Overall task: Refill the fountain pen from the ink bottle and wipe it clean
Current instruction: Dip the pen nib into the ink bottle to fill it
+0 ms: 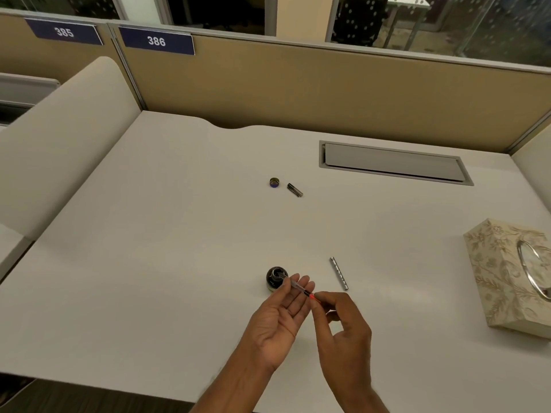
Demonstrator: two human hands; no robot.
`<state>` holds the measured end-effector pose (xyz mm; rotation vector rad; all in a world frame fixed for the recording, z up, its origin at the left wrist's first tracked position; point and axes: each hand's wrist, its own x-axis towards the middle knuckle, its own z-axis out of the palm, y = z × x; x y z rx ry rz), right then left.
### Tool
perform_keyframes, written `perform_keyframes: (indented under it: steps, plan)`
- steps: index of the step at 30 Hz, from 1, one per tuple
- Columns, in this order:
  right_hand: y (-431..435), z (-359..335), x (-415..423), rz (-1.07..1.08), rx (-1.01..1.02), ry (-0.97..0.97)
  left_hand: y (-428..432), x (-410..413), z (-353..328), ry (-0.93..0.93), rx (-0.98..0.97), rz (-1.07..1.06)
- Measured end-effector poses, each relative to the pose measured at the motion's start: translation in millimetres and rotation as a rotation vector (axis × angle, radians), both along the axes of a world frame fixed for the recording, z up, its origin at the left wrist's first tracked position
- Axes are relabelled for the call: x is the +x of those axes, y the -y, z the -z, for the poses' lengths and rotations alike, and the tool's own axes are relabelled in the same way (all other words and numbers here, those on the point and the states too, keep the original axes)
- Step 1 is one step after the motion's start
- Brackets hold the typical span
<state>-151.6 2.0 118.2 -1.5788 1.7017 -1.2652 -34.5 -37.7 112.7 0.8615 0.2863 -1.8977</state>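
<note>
The desk (pixel 149 263) looks smooth and matt, the ink bottle (pixel 272 282) glossy dark glass, the pen barrel (pixel 339 273) ribbed bright metal, the converter (pixel 298 288) clear plastic, the tissue box (pixel 492 263) matt floral-printed with a shiny metal ring (pixel 519 257)

My left hand (pixel 280 317) hides the near side of the ink bottle (pixel 272 278); the tip of the pen (pixel 298 289) at its mouth is too small to make out. Right of the bottle, the tissue box (pixel 501 272) is cut off.
</note>
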Motion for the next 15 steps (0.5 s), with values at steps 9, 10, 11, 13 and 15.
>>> perform_keyframes:
  steps: [9, 10, 11, 13, 15]
  plan:
    - [15, 1, 2, -0.061, -0.021, -0.063, 5, -1, 5, -0.097, 0.015, -0.042]
    - [17, 0, 2, -0.074, -0.018, -0.072, 6, -1, 6, -0.099, 0.018, -0.044]
    - [18, 0, 2, -0.086, -0.016, -0.084, 6, -1, 7, -0.1, 0.02, -0.045]
    - [21, 0, 2, -0.108, -0.012, -0.105, 7, -1, 8, -0.098, 0.021, -0.047]
    - [23, 0, 3, -0.125, -0.01, -0.123, 8, 0, 9, -0.101, 0.02, -0.051]
